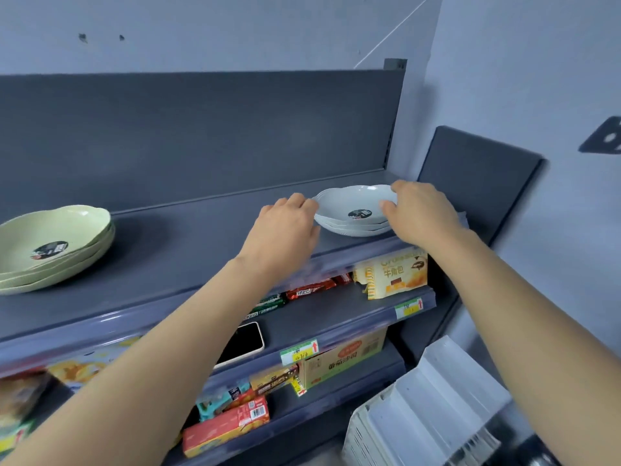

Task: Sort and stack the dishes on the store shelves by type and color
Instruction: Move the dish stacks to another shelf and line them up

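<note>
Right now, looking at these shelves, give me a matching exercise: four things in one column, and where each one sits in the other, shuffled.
Things:
1 green plates
2 white plates
3 phone
4 cardboard box

Places:
A gripped between left hand and right hand
B second shelf down
C top shelf, left end
D third shelf down

Pairs: 1-C, 2-A, 3-B, 4-D

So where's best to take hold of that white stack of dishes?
By the rim, at its left and right sides, coming from the front. The white dishes flare upward, so the rim overhangs the shelf and fingers can hook under. The left hand and right hand hold it there.
</note>
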The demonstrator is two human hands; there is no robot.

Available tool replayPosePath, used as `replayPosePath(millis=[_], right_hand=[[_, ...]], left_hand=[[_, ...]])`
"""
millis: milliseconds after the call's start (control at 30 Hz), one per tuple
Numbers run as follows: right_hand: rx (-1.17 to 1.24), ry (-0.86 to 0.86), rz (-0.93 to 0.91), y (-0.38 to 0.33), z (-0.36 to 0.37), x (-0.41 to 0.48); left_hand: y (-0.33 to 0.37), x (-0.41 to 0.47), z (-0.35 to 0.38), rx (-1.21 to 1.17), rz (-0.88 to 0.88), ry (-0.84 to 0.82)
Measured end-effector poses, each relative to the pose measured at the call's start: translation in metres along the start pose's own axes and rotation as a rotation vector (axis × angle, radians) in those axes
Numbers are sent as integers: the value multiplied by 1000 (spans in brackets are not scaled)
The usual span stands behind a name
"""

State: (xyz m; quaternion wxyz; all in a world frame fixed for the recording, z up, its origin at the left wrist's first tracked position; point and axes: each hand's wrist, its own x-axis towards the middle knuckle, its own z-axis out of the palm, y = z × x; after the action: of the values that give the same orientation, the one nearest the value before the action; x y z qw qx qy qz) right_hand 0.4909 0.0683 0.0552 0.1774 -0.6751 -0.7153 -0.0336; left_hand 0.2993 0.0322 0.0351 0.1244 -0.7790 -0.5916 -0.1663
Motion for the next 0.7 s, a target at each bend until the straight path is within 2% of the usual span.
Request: replayPosePath(millis=[300,533,700], right_hand=[[18,-157,167,36,49,94],[51,-242,268,60,68,138],[83,-272,248,64,73,149]], left_hand=[[-9,83,53,-20,-72,-136],[-12,127,85,-92,-270,-222],[-16,139,96,-141,-378,-312]])
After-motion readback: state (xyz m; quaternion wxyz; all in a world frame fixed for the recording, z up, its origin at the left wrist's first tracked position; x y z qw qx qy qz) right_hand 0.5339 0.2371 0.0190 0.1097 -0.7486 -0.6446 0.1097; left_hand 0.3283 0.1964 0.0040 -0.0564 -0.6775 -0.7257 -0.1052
